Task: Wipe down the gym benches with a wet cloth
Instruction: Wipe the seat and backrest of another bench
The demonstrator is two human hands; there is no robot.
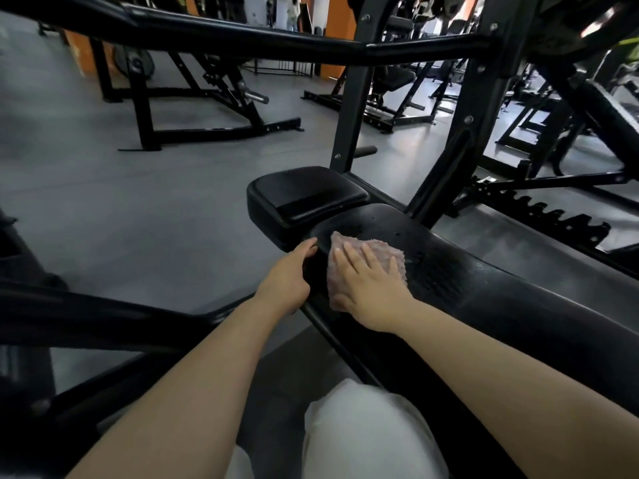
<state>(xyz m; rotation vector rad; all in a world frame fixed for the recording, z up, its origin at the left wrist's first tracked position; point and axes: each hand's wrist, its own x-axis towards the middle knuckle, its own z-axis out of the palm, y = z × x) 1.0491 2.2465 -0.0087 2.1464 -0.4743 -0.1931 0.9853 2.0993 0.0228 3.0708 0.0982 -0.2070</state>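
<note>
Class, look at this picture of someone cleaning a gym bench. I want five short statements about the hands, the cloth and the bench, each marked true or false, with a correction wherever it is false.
1. The right hand lies flat on the cloth with straight fingers. True.
2. The cloth is bright blue. False: it is a pale pinkish colour.
3. The left hand rests on the edge of the long bench pad, beside the cloth. True.
4. The cloth lies on the small seat pad. False: it lies on the long bench pad, near the end that meets the seat pad.
5. Both hands press on the cloth. False: only the right hand is on it.
</note>
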